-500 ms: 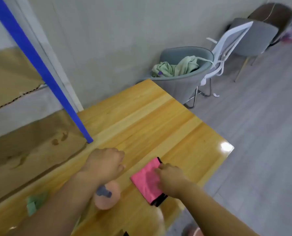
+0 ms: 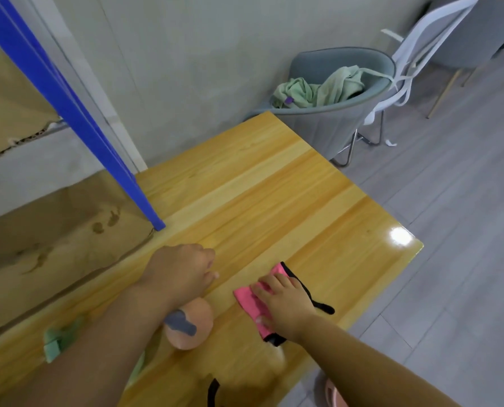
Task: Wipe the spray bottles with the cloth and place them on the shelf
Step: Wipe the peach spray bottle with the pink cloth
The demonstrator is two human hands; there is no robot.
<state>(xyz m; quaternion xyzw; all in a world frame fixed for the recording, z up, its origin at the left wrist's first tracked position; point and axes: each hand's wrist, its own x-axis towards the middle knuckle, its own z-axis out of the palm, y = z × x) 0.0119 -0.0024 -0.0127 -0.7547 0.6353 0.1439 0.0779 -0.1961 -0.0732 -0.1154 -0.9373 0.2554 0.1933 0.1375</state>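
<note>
Pink cloth (image 2: 247, 299) under right hand (image 2: 286, 306), near table (image 2: 362, 259) right edge.

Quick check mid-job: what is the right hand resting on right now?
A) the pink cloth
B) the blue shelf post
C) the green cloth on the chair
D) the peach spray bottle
A: the right hand lies with fingers spread on the pink cloth on the table; the peach spray bottle stands apart to its left.
</note>
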